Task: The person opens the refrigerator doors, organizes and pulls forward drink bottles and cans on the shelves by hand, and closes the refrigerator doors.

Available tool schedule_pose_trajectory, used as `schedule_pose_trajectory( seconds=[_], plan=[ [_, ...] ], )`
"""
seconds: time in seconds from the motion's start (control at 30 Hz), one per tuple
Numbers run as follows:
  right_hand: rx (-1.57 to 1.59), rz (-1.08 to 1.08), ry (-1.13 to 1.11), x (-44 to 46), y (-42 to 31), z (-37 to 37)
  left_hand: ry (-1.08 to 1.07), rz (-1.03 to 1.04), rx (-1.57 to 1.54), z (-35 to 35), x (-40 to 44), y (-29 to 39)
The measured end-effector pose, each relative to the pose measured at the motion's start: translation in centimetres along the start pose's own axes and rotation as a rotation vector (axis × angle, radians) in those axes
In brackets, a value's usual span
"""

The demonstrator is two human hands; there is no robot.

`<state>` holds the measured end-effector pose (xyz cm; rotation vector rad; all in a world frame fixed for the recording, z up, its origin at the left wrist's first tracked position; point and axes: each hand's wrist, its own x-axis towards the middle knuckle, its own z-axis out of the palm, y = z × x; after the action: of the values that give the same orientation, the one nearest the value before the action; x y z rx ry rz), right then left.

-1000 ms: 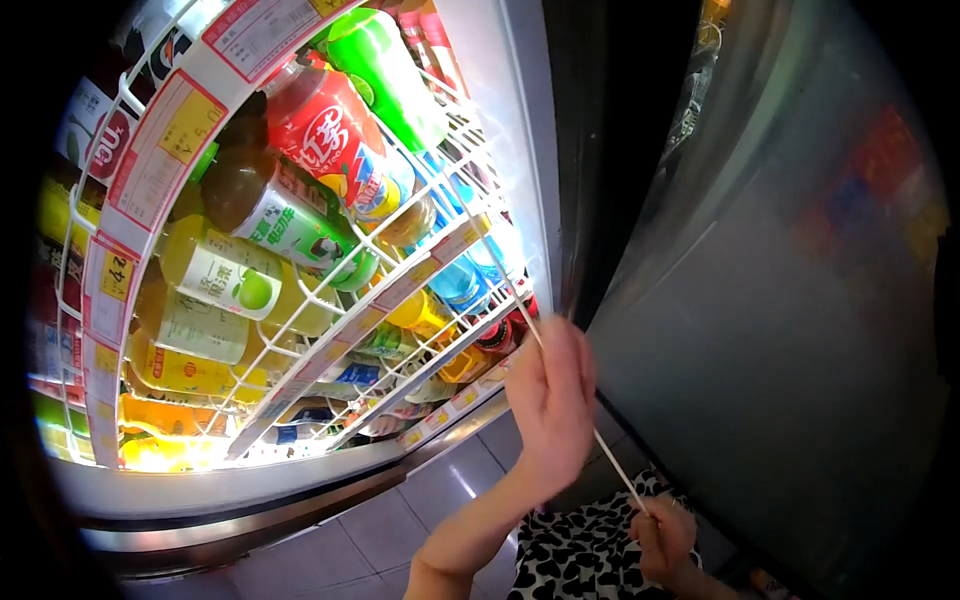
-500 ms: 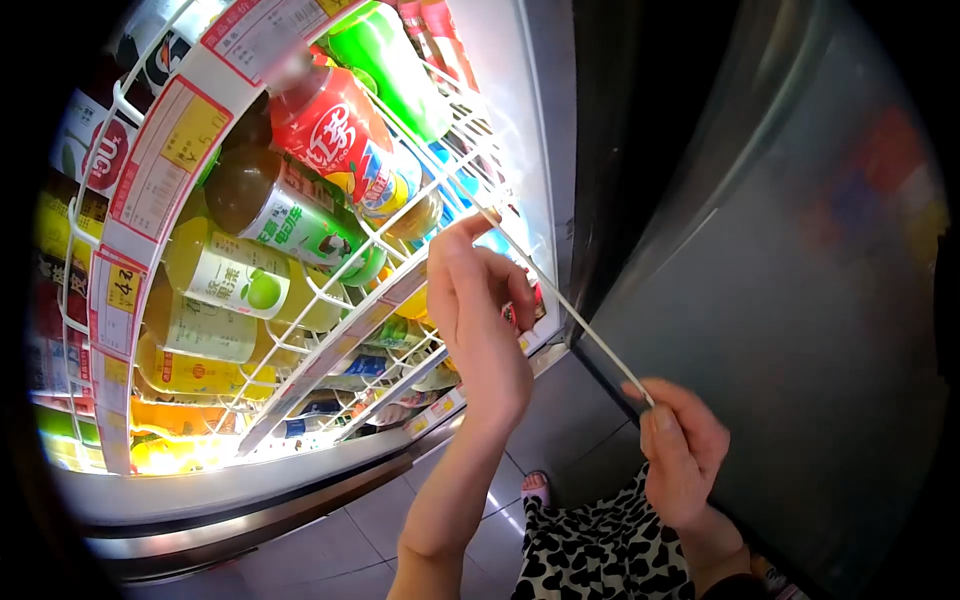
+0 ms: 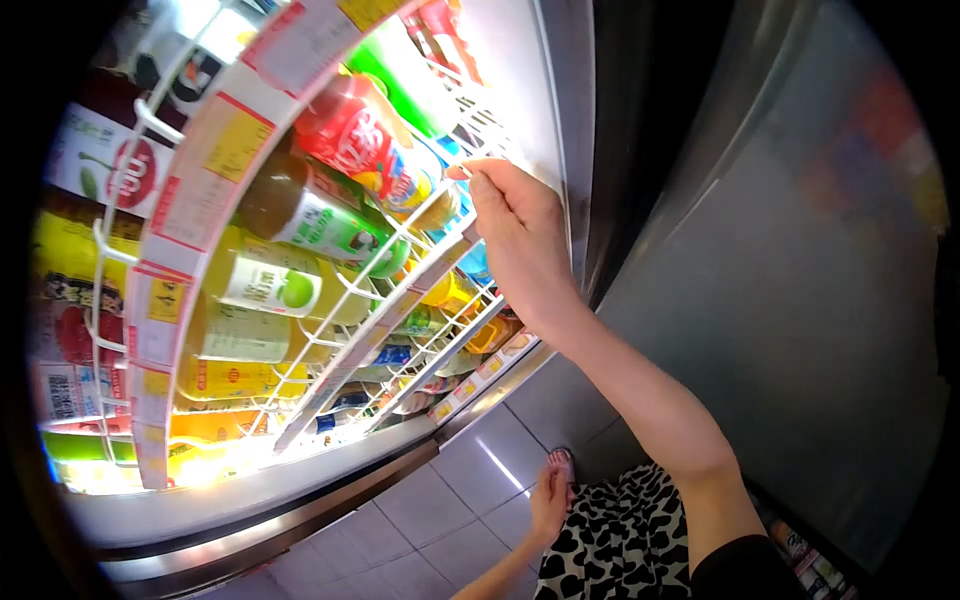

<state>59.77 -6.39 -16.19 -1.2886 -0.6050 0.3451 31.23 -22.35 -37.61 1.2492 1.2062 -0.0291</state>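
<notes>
My right hand (image 3: 522, 228) is closed at the front corner of a white wire shelf (image 3: 345, 298) in a lit drinks fridge. Its thumb and forefinger pinch together by the wire; what lies between them is too small to make out. Close to its fingertips is a red-labelled tea bottle (image 3: 362, 140), with a green bottle (image 3: 400, 80) behind. My left hand (image 3: 547, 505) hangs low over the floor, its fingers loosely stretched and holding nothing visible. A foot in a sandal (image 3: 562, 463) shows just beyond it.
Bottles with a green label (image 3: 325, 228) and a pale apple label (image 3: 270, 280) lie along the shelf. A curved price-tag strip (image 3: 215, 165) crosses the left. The dark fridge door (image 3: 760, 300) stands at the right, above grey floor tiles (image 3: 430, 505).
My right hand has moved up and left to the shelf corner. My left hand has left the shelf and dropped low. The thin white strip stretched between them no longer shows.
</notes>
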Motion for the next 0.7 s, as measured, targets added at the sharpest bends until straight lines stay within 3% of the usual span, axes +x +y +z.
schedule_pose_trajectory(
  seconds=[0.07,0.3,0.37,0.4,0.53,0.6,0.7],
  plan=[
    [-0.007,-0.009,0.081,1.8,1.0,1.5,-0.007,-0.137,0.034,-0.5,-2.3,-0.9],
    [0.108,0.087,0.138,6.9,1.6,5.5,-0.039,-0.185,0.055,-2.0,-7.3,-4.7],
    [0.084,0.259,0.058,8.8,3.4,6.0,-0.028,-0.207,0.041,-2.3,-7.7,-5.5],
    [0.183,0.134,0.012,10.5,6.9,6.6,-0.038,-0.226,0.038,-2.4,-7.7,-5.9],
    [0.232,0.243,0.051,9.2,2.6,6.3,-0.054,-0.214,0.007,-2.7,-8.8,-5.3],
    [-0.147,0.169,0.030,9.7,1.9,6.2,-0.047,-0.205,0.024,-2.6,-9.1,-5.0],
    [-0.341,0.030,0.049,9.4,-0.3,5.4,-0.027,-0.135,-0.008,-2.4,-9.5,-3.2]
  ],
)
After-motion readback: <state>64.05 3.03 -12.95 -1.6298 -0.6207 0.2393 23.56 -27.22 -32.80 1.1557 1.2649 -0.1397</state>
